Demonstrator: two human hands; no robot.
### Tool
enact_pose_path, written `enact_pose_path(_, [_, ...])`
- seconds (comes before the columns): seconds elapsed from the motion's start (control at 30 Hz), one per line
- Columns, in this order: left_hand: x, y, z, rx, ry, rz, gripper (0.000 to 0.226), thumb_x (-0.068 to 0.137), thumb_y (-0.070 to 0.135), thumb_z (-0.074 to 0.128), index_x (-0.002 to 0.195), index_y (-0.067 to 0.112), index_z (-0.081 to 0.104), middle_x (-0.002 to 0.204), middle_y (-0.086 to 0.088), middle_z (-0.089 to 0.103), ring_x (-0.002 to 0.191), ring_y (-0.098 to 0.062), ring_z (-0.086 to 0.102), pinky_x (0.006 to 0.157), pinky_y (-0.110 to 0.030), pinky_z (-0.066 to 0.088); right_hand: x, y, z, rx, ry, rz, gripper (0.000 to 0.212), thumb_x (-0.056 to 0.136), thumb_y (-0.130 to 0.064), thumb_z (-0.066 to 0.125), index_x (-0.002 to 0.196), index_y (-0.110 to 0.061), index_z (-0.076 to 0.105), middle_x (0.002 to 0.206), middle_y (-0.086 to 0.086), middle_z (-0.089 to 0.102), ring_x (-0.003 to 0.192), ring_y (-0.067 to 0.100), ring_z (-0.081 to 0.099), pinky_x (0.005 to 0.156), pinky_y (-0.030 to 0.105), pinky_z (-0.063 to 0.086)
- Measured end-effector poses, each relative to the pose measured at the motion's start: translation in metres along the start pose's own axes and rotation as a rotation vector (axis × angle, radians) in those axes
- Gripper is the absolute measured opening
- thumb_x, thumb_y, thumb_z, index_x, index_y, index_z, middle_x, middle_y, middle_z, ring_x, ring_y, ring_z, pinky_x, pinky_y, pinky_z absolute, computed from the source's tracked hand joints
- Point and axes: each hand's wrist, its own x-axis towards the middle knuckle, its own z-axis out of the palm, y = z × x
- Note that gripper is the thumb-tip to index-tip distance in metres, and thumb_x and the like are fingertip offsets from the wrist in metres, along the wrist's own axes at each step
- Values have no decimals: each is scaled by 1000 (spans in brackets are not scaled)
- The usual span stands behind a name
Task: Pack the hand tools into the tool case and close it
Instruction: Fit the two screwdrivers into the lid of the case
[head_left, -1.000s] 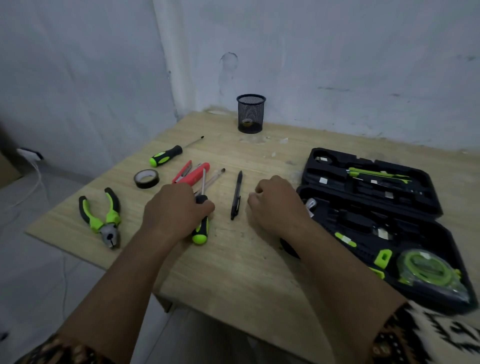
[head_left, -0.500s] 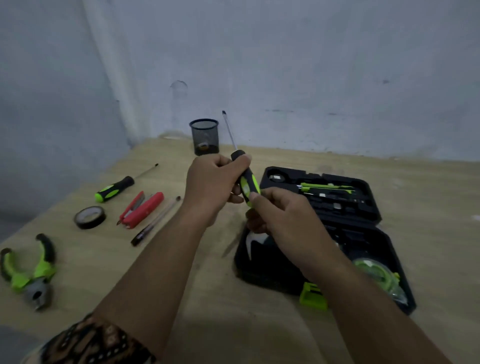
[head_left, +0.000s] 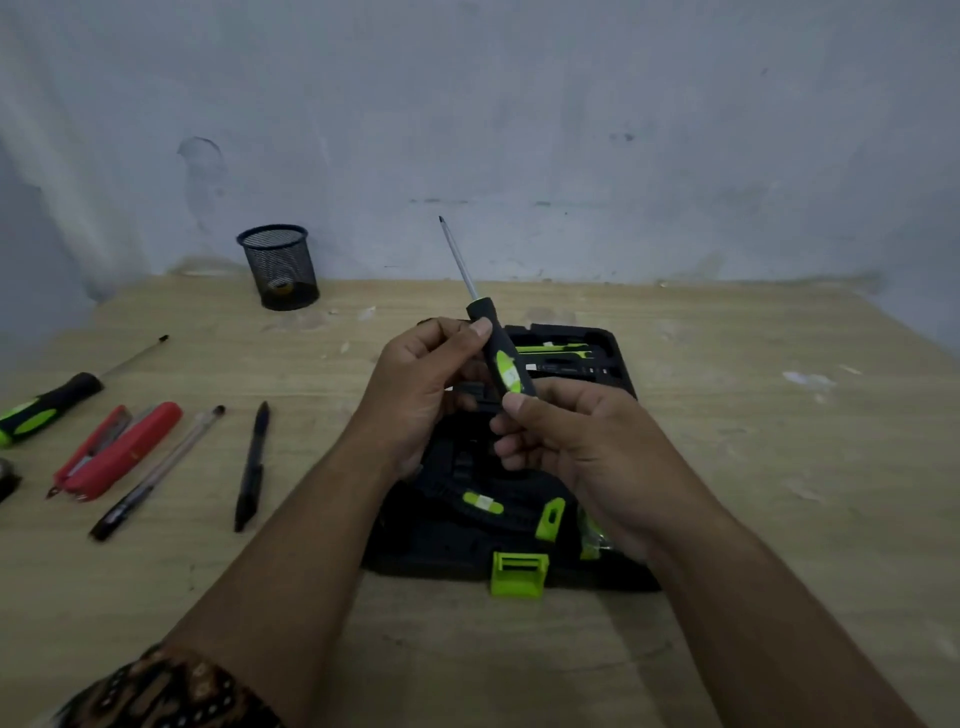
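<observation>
Hands hold one screwdriver (head_left: 500, 358) above the open tool case (head_left: 618, 374), left hand (head_left: 421, 389) and right hand (head_left: 566, 436) both pinching its handle. Risk: loose fingertip grip lets it drop, missing its slot.

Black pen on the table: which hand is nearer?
Left. The left hand is just right of the black pen; the right hand is farther right, over the tool case.

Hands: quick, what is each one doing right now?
Left hand: closed on the black-and-green-handled screwdriver.
Right hand: closed on the same screwdriver's handle end.
</observation>
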Motion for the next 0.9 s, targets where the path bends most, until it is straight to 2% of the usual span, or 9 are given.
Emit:
enact_pose_path(0.1, [-2,-6,-2,-23,-7,3,24,86,27,68,95,7,59,77,-4,70,62,-11,63,50,-23,44,0,6,-2,4,-14,19,9,90,-11,66,94,-7,73,84,14,71,74,22,64,72,34,54])
enact_pose_path(0.23, [-5,-11,-8,0,-25,-3,22,78,33,70,84,14,60,80,-5,73,65,-12,66,50,-21,44,-1,11,-4,-11,-19,37,17,89,-9,66,103,0,69,86,16,71,75,24,64,71,33,55])
enact_pose_path(0.33, [-6,-12,-8,32,-32,11,23,78,32,70,86,12,62,80,-5,73,66,-12,66,51,-22,44,-1,11,-4,-19,-36,41,19,89,-7,66,108,-4,67,88,19,72,75,27,65,71,34,54])
enact_pose_path(0.47, [-6,-12,-7,67,-25,27,23,76,30,72,87,10,65,75,-1,73,64,-9,65,53,-23,45,5,6,-4,-46,-81,69,23,90,-13,67,113,-12,63,89,21,74,76,29,65,72,38,53])
enact_pose_path(0.63, [-5,-12,-9,62,22,46,7,89,16,66,91,11,71,77,-1,74,67,-10,66,53,-22,46,17,2,-7,-104,-120,79,27,91,-14,67,116,-9,59,93,25,74,77,30,65,70,38,51])
enact_pose_path(0.7, [-3,-11,-12,90,73,81,11,94,15,61,92,11,71,83,-2,75,73,-11,67,54,-20,49,23,-2,-11,-110,-120,86,27,91,-15,67,116,-8,59,94,24,74,78,31,65,70,38,52])
enact_pose_path(0.8, [2,-12,-19,167,258,137,16,96,16,58,88,13,71,83,0,75,78,-9,68,60,-19,51,33,-9,-21,-109,-89,99,26,91,-14,66,114,-7,57,97,26,74,81,32,65,73,40,53])
enact_pose_path(0.9, [7,-17,-23,144,371,119,19,96,16,57,82,15,70,82,0,73,80,-9,67,64,-20,51,42,-11,-32,-137,-55,122,27,90,-13,67,113,-7,56,98,24,74,84,30,66,74,39,53])
